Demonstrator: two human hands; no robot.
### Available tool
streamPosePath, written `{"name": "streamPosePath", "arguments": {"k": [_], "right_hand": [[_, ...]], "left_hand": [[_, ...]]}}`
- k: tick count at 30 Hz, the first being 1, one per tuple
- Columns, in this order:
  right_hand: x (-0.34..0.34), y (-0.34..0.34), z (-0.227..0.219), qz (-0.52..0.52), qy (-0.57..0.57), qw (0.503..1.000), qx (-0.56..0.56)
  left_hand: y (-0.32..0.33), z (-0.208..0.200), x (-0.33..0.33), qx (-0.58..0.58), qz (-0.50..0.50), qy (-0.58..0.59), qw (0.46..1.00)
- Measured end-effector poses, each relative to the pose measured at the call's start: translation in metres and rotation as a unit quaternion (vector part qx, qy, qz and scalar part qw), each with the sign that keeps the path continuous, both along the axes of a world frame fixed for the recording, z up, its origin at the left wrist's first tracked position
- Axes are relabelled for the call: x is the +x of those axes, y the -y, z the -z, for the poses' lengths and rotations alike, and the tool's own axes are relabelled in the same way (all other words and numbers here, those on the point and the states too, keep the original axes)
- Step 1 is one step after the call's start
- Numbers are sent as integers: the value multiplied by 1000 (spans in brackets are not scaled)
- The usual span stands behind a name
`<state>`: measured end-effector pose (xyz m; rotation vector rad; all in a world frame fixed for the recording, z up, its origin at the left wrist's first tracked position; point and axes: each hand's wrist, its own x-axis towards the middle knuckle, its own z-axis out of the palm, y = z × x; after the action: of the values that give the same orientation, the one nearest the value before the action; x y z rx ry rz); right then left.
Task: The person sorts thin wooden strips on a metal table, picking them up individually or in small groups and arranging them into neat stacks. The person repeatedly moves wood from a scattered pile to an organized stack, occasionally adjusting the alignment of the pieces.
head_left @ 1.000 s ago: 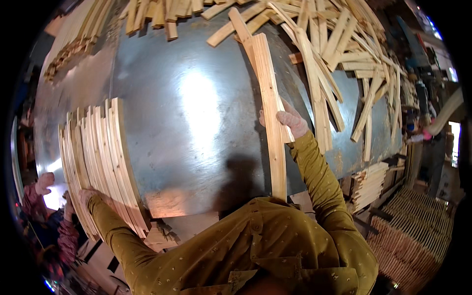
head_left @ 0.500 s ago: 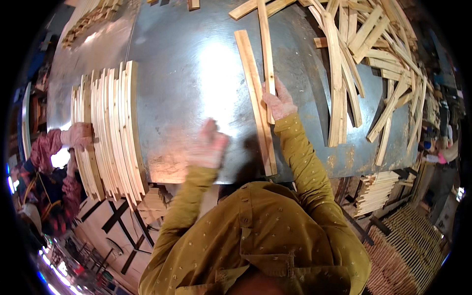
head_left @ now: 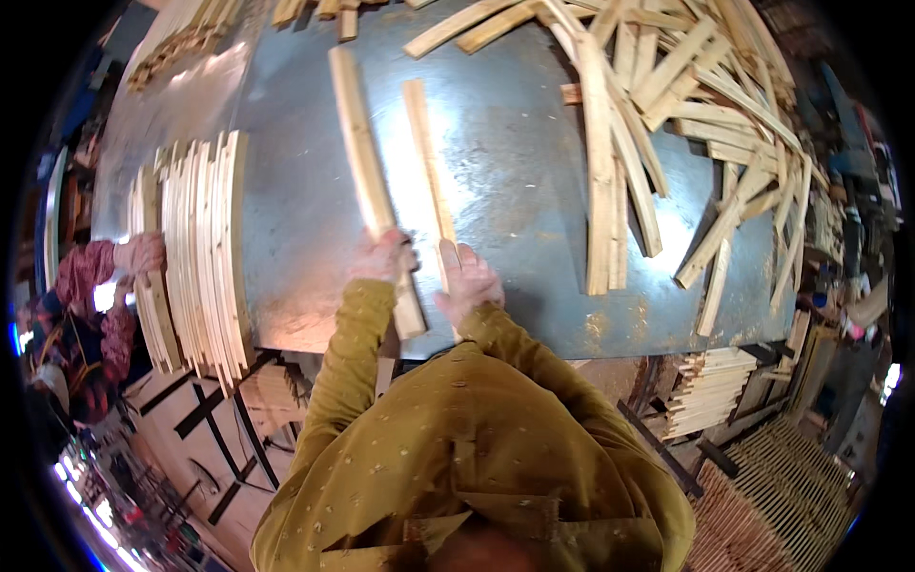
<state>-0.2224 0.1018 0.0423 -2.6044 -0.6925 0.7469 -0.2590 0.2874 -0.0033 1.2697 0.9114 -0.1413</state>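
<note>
Broad strip (head_left: 360,148) and narrow strip (head_left: 429,162), side by side over the desk (head_left: 524,191)

Along the left of the desk, a tight row of slats (head_left: 205,257), touched at its outer side by a co-worker's hand (head_left: 143,253). At the right, a loose, crisscrossed heap of wood (head_left: 600,181), crowding that side; toward the far left, a bundle (head_left: 186,43).

Pinches the broad strip in the left grip (head_left: 376,255) and the narrow strip in the right grip (head_left: 472,281), both toward the near edge. Pale, plain wood, both; long, far ends tilted slightly leftward, a gap between.

Partly washed out by glare: the narrow strip, near part covered by the right grip. Blurred: the left grip. Cut off at the top: the bundle. Cannot tell about contact with the desk below.
</note>
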Motion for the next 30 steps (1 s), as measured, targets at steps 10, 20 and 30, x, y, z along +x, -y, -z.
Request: {"name": "streamPosePath", "arguments": {"k": [10,20,30], "right_hand": [[106,23,-1,-51,86,992,-73],[132,58,40,318,-4,936,149],[129,-23,8,-61,71,988,122]], "left_hand": [[25,28,-19,78,-77,17,994],[-29,-17,-41,465,218,-264,817],[-14,-3,-67,480,157,-185,843]]}}
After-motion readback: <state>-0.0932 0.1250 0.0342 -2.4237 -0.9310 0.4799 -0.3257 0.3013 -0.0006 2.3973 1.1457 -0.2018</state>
